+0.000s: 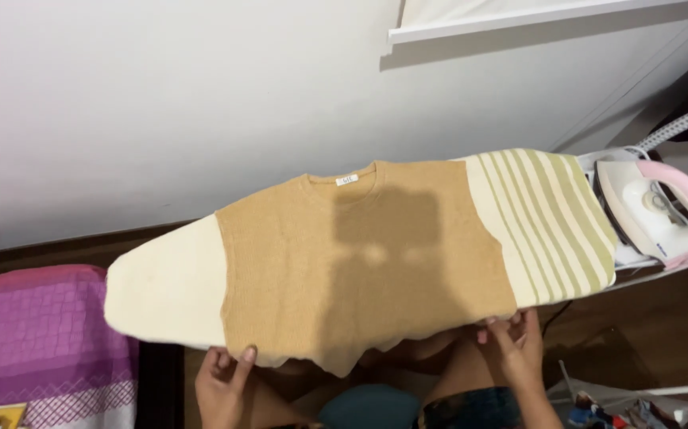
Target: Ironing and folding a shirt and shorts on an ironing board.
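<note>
Both hands, left (223, 380) and right (513, 343), pinch the sweater (360, 262) hem on the board (161, 286); soft, light knit, so hold the edges.

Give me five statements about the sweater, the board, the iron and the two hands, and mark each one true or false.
1. The tan sweater lies spread over the ironing board. True.
2. The left hand grips the sweater's near edge. True.
3. The iron rests on the sweater. False: it sits apart at the board's striped end.
4. The right hand holds the iron. False: it is at the sweater's near edge.
5. The sweater's neckline faces the wall. True.
</note>
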